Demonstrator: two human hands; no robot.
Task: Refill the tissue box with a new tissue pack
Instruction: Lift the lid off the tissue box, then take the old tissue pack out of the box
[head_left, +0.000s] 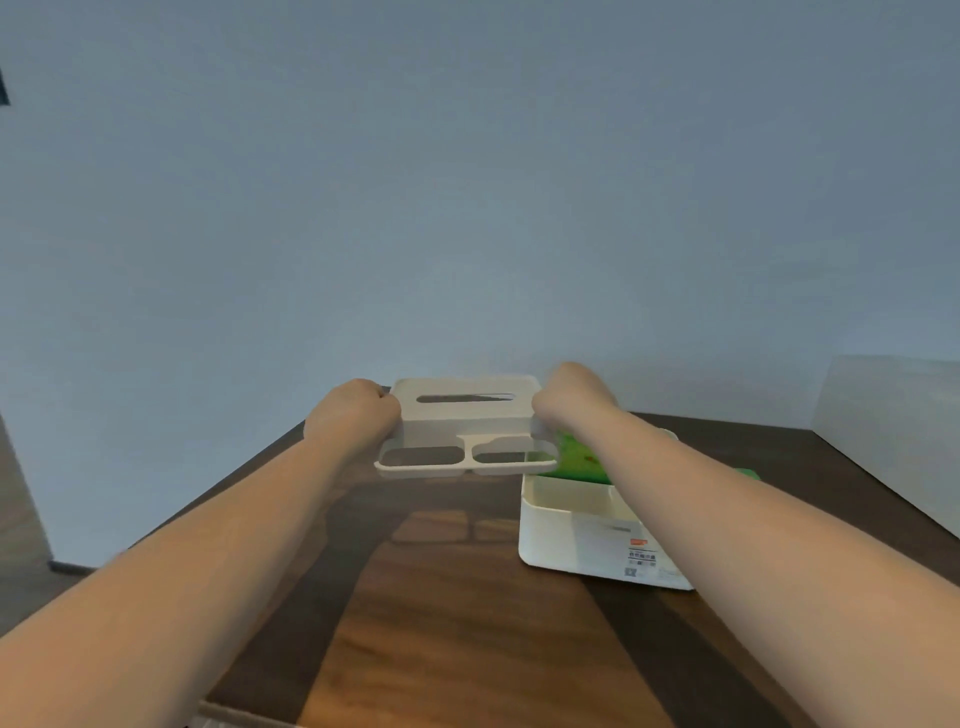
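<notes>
I hold the white tissue box lid (457, 421) in the air above the wooden table (447, 623). It has a dispensing slot on top and two open compartments along its near edge. My left hand (353, 415) grips its left end and my right hand (571, 400) grips its right end. The white box base (571, 540) stands on the table at the right, under my right forearm. A green tissue pack (576, 457) lies in its far part, partly hidden by my arm and the lid.
A pale wall rises just behind the table. A grey panel (893, 431) stands at the table's right edge. The table's left edge runs diagonally, with floor (21, 561) beyond it. A barcode label (641, 558) is on the base's front wall.
</notes>
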